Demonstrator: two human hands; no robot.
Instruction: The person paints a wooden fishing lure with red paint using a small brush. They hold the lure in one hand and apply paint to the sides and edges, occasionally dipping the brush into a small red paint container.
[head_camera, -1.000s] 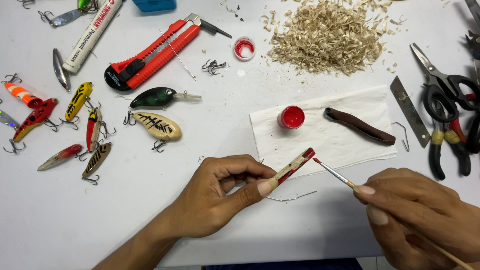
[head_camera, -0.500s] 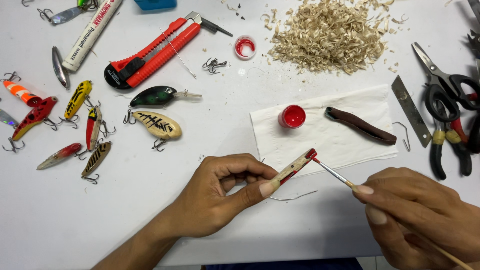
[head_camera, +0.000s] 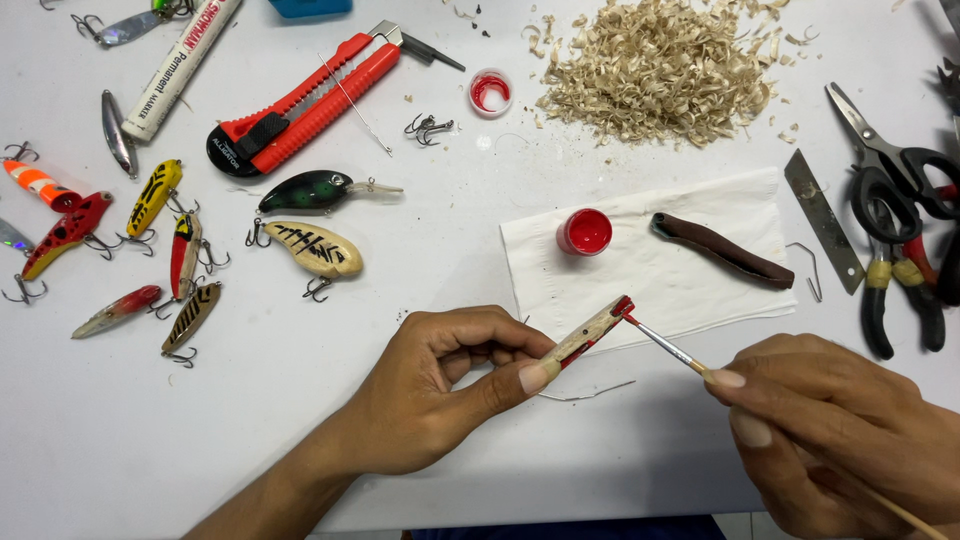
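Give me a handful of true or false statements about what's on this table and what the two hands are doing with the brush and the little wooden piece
1. The left hand holds a small wooden lure body. True.
2. The right hand holds a pair of scissors. False: it holds a thin paintbrush, and the scissors lie on the table at the right.
3. The brush tip touches the red-painted end of the wooden lure body. True.
4. The open pot of red paint stands on the white paper towel. True.
5. The pile of wood shavings lies on the paper towel. False: it lies on the bare table above the towel.
6. The red utility knife lies beside the right hand. False: it lies at the far upper left.
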